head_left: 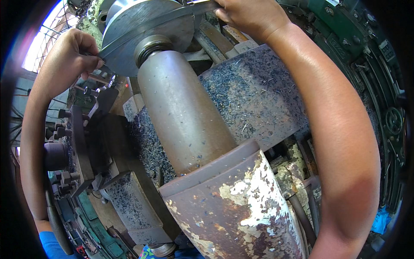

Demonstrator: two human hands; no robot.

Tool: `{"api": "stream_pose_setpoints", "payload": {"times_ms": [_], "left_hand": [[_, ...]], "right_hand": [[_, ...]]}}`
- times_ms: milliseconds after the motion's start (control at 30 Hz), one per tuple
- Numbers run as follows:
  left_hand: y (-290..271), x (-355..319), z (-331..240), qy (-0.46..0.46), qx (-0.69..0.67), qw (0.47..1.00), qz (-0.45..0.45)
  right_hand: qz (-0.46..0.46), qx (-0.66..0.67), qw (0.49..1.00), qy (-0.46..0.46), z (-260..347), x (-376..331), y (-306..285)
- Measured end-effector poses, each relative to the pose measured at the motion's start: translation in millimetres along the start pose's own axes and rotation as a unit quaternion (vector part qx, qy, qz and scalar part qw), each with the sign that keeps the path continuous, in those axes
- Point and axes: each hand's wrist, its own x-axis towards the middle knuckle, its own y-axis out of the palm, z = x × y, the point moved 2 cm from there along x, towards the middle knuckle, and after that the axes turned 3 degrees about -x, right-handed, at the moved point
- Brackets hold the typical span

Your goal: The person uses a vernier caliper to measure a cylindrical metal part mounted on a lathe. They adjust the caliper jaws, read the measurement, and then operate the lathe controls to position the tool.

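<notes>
A large grey metal disc [129, 21] is mounted at the far end of a thick brown steel shaft [183, 112] on a lathe. A long curved metal caliper [146, 29] lies across the disc's face. My left hand [71, 56] grips the caliper's left tip at the disc's rim. My right hand [252, 15] grips its right end at the top of the view. Both forearms reach over the machine from below.
A rusty, paint-flaked tailstock housing [235, 207] fills the near centre. The lathe carriage [254, 95], covered in dark metal chips, lies right of the shaft. A tool post with bolts [75, 142] stands at the left. Green machine parts [358, 34] sit at the right.
</notes>
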Motion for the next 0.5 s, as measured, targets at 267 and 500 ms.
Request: {"api": "stream_pose_setpoints", "payload": {"times_ms": [267,500], "left_hand": [[-0.9,0.6,0.0,0.007,0.002,1.000,0.009],[-1.2,0.1,-2.1,-0.004,0.021,1.000,0.006]], "right_hand": [[0.000,0.001,1.000,0.000,0.6,2.2,-3.6],[-0.017,0.000,1.000,-0.006,-0.2,3.2,-3.8]]}}
